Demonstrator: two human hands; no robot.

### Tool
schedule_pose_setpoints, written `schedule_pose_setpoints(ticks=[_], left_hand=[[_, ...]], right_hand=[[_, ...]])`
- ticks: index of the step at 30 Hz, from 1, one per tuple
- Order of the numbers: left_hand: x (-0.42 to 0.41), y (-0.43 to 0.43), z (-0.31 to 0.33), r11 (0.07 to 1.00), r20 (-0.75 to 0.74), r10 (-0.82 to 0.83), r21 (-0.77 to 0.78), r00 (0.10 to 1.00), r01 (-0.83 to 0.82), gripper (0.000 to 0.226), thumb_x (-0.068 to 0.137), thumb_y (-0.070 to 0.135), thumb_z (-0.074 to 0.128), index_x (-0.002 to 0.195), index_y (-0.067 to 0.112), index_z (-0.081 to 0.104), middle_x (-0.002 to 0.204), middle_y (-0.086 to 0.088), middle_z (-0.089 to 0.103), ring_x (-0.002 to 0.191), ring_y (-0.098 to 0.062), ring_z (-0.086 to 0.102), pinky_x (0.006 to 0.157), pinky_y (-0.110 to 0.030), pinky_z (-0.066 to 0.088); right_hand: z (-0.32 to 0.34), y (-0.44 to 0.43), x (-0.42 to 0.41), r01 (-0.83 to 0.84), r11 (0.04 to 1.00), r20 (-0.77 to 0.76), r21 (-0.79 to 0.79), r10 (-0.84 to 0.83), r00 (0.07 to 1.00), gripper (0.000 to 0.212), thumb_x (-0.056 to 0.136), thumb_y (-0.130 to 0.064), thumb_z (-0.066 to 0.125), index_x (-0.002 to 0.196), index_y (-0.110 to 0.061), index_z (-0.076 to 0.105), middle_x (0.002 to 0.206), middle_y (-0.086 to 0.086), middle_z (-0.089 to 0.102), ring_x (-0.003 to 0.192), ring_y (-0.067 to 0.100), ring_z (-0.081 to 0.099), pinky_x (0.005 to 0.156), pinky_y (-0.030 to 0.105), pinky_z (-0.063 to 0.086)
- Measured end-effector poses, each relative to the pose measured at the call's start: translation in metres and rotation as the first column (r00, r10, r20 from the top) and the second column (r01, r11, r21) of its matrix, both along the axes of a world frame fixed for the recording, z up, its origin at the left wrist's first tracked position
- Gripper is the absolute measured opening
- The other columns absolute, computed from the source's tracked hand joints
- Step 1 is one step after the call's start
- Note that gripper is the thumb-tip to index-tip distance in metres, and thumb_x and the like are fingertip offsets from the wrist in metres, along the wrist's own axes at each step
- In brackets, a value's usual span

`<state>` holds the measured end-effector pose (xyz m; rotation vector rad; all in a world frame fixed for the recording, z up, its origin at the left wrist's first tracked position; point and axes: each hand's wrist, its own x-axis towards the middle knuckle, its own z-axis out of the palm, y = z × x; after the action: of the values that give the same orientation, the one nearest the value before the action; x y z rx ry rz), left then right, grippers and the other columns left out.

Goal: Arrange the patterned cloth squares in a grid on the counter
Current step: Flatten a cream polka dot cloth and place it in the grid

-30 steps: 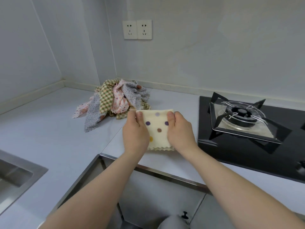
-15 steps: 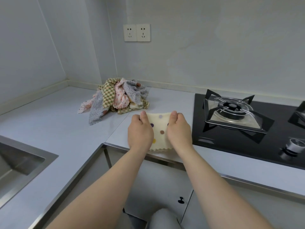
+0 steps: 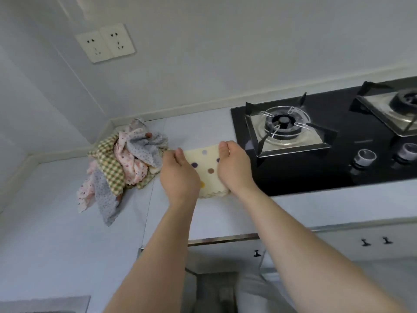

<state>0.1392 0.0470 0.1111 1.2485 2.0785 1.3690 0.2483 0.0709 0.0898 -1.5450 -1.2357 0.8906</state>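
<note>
A cream cloth square with coloured dots (image 3: 208, 164) is spread low over the grey counter (image 3: 67, 245), just left of the hob. My left hand (image 3: 179, 175) grips its left side and my right hand (image 3: 234, 168) grips its right side, thumbs lying on top near the far edge. My fingers are hidden under my hands. A crumpled pile of other patterned cloths (image 3: 126, 163), checked, floral and grey dotted, lies in the counter corner to the left, close to my left hand.
A black gas hob (image 3: 316, 159) with two burners and knobs fills the counter to the right, its edge next to the cloth. A sink corner (image 3: 45, 306) shows at the bottom left. Wall sockets (image 3: 106, 41) sit above the pile.
Both hands have carried the dotted cloth farther from the counter's front edge, toward the wall and closer to the hob. The camera has tilted and shifted right.
</note>
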Motion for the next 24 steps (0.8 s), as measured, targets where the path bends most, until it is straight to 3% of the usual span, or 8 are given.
schedule_pose_setpoints(ticks=[5, 9, 11, 14, 17, 19, 24], left_hand=[[0.035, -0.005, 0.094, 0.985, -0.083, -0.164, -0.063, 0.983, 0.159, 0.028, 0.11, 0.035, 0.034, 0.097, 0.016, 0.05, 0.073, 0.006, 0.051, 0.064, -0.008, 0.047, 0.053, -0.03, 0.034], [0.097, -0.01, 0.145, 0.93, -0.035, -0.363, -0.065, 0.931, 0.361, 0.027, 0.11, 0.033, 0.035, 0.096, 0.015, 0.05, 0.074, 0.008, 0.052, 0.065, -0.008, 0.049, 0.059, -0.029, 0.033], [0.137, -0.023, 0.159, 0.878, -0.014, -0.477, -0.042, 0.879, 0.476, 0.028, 0.11, 0.031, 0.036, 0.092, 0.014, 0.049, 0.073, 0.007, 0.054, 0.065, -0.009, 0.056, 0.049, -0.021, 0.032], [0.195, -0.049, 0.171, 0.791, 0.007, -0.611, -0.009, 0.791, 0.611, 0.027, 0.11, 0.029, 0.036, 0.094, 0.013, 0.051, 0.072, 0.008, 0.053, 0.066, 0.002, 0.059, 0.053, -0.017, 0.036], [0.235, -0.068, 0.165, 0.732, 0.017, -0.681, -0.011, 0.733, 0.681, 0.03, 0.11, 0.032, 0.036, 0.1, 0.011, 0.055, 0.073, 0.008, 0.051, 0.07, -0.014, 0.054, 0.066, -0.031, 0.037], [0.259, -0.076, 0.159, 0.699, 0.004, -0.715, -0.032, 0.7, 0.714, 0.034, 0.11, 0.033, 0.035, 0.104, 0.006, 0.056, 0.073, 0.007, 0.05, 0.066, -0.007, 0.048, 0.06, -0.031, 0.033], [0.335, -0.092, 0.158, 0.614, -0.017, -0.788, -0.079, 0.615, 0.785, 0.033, 0.11, 0.031, 0.034, 0.104, 0.007, 0.055, 0.074, 0.008, 0.051, 0.064, 0.0, 0.047, 0.048, -0.008, 0.036]], right_hand=[[0.092, -0.032, 0.038, 0.158, 0.987, -0.07, -0.033, -0.16, 0.985, 0.036, 0.11, -0.033, 0.034, 0.088, -0.012, 0.054, 0.081, 0.001, 0.059, 0.073, 0.013, 0.054, 0.063, 0.032, 0.037], [0.148, -0.065, 0.096, 0.349, 0.937, -0.014, -0.024, -0.349, 0.937, 0.031, 0.11, -0.034, 0.032, 0.093, -0.018, 0.052, 0.084, 0.001, 0.058, 0.07, 0.007, 0.051, 0.058, 0.028, 0.035], [0.164, -0.09, 0.133, 0.469, 0.883, -0.002, -0.02, -0.47, 0.883, 0.033, 0.11, -0.036, 0.032, 0.091, -0.018, 0.052, 0.083, 0.0, 0.059, 0.071, 0.007, 0.052, 0.058, 0.025, 0.034], [0.175, -0.127, 0.185, 0.592, 0.806, 0.034, -0.013, -0.592, 0.805, 0.035, 0.11, -0.037, 0.031, 0.09, -0.016, 0.051, 0.08, -0.002, 0.057, 0.071, 0.01, 0.052, 0.058, 0.027, 0.034], [0.172, -0.156, 0.223, 0.661, 0.75, 0.072, -0.02, -0.658, 0.749, 0.035, 0.11, -0.037, 0.03, 0.096, -0.015, 0.053, 0.082, -0.001, 0.057, 0.072, 0.011, 0.052, 0.057, 0.027, 0.034], [0.166, -0.17, 0.243, 0.696, 0.717, 0.067, -0.042, -0.693, 0.718, 0.034, 0.11, -0.037, 0.03, 0.098, -0.016, 0.054, 0.085, 0.001, 0.058, 0.072, 0.01, 0.052, 0.055, 0.025, 0.034], [0.153, -0.19, 0.311, 0.765, 0.64, 0.051, -0.076, -0.763, 0.644, 0.032, 0.11, -0.036, 0.031, 0.095, -0.017, 0.053, 0.083, -0.003, 0.055, 0.073, 0.012, 0.051, 0.055, 0.025, 0.032]])
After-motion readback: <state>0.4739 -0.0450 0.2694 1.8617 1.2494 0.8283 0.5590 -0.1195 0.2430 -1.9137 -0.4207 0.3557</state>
